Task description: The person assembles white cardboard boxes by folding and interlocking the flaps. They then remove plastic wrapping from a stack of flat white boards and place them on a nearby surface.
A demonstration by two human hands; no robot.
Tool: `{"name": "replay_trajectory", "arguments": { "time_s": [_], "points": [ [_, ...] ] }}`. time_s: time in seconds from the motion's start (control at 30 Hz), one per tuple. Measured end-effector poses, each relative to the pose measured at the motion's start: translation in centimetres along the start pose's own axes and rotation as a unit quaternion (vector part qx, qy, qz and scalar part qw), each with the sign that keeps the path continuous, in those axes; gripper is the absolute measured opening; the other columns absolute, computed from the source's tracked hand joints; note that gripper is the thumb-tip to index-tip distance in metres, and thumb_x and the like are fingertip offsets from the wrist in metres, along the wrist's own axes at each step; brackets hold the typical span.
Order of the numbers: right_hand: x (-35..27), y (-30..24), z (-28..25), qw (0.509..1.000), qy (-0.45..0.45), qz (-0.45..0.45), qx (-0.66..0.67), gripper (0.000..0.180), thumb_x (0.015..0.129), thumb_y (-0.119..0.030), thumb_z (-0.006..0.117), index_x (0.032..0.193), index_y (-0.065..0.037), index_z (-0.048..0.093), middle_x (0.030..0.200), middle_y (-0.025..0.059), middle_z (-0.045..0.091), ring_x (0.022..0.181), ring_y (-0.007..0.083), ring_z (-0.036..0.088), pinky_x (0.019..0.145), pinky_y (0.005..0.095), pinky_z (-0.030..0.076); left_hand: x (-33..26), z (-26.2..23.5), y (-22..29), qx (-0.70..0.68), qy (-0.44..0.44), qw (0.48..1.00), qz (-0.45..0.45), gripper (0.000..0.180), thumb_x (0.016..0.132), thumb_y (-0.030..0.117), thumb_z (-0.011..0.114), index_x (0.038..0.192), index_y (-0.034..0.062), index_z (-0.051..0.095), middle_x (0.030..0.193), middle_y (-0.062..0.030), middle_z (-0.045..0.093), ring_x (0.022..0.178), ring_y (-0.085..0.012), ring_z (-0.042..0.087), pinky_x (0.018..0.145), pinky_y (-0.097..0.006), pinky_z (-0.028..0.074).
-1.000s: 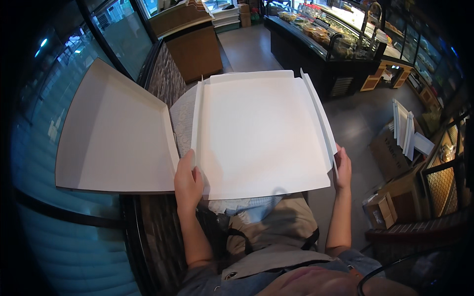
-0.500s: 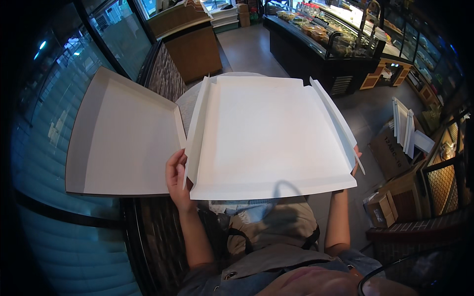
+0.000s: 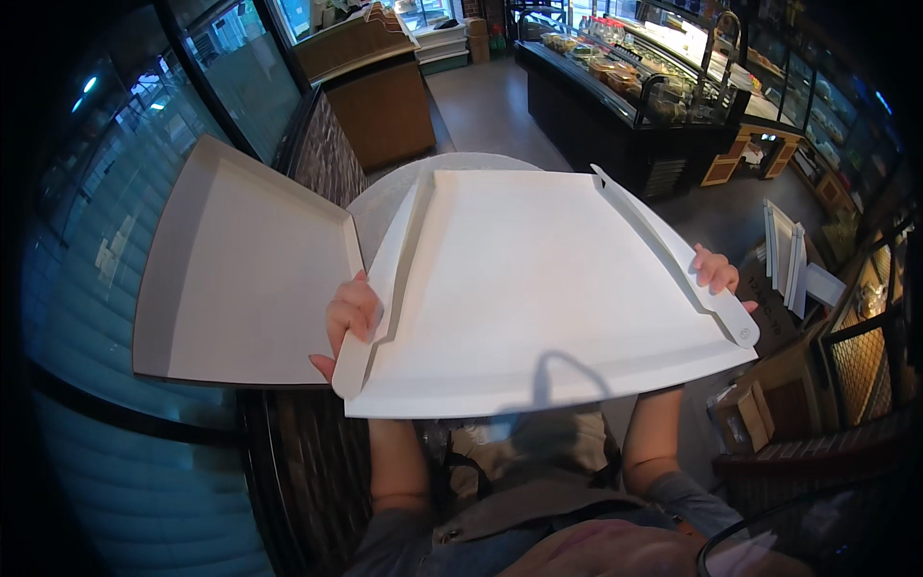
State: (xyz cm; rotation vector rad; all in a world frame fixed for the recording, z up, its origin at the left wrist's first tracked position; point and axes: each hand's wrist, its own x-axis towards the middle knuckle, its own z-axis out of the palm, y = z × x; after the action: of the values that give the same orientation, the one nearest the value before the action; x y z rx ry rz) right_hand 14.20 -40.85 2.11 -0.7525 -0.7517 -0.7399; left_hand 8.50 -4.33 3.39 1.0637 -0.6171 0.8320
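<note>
Cardboard fills the middle of the view: a large white flat box blank (image 3: 538,288), held up in front of the person by both hands and tilted so its near edge sits lowest, at 6 o'clock. The left hand (image 3: 351,322) grips the blank's left side flap at 9 o'clock, fingers (image 3: 365,313) curled over the flap's edge and thumb below it, closed on the card. The right hand (image 3: 716,271) holds the right flap at 3 o'clock; only 3 or 4 bent fingertips (image 3: 711,279) show over the flap's rim, pressed against it, the rest hidden behind the card. A second open white box (image 3: 240,269) lies just beside the blank at 9 o'clock, on a dark counter (image 3: 317,163). A food display case (image 3: 635,87) stands well apart at 1 o'clock.
</note>
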Motion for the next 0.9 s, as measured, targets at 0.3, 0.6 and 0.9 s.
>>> {"name": "replay_trajectory", "arguments": {
  "time_s": [0.3,0.6,0.9],
  "points": [
    [-0.8,-0.8,1.2,0.996,0.042,-0.019,0.073,0.045,0.11,-0.032,0.025,0.077,-0.013,0.048,0.073,0.0011,0.046,0.08,0.0155,0.049,0.112,0.0401,0.036,1.8,-1.4,1.9,-0.074,0.003,0.994,0.076,0.024,0.101,0.025,0.045,0.078,0.0157,0.043,0.077,0.0002,0.041,0.079,-0.0152,0.041,0.109,-0.037,0.034],
    [-0.7,-1.5,3.1,0.991,0.114,-0.009,0.07,0.048,0.11,-0.031,0.02,0.078,-0.014,0.051,0.071,0.0031,0.052,0.078,0.0174,0.052,0.106,0.0409,0.041,1.3,-4.3,2.8,0.02,-0.013,0.981,0.194,0.025,0.106,0.028,0.035,0.089,0.01,0.038,0.076,-0.008,0.043,0.071,-0.0161,0.04,0.074,-0.035,0.042],
    [-0.7,-3.2,4.5,0.986,0.155,-0.045,0.049,0.04,0.11,-0.039,0.026,0.1,-0.012,0.054,0.076,0.0031,0.053,0.082,0.0175,0.054,0.107,0.0414,0.042,1.9,2.5,3.0,0.626,0.094,0.68,0.371,0.042,0.104,0.034,0.048,0.133,0.0052,0.04,0.088,-0.0106,0.045,0.077,-0.0231,0.05,0.064,-0.036,0.046]
  ]
}}
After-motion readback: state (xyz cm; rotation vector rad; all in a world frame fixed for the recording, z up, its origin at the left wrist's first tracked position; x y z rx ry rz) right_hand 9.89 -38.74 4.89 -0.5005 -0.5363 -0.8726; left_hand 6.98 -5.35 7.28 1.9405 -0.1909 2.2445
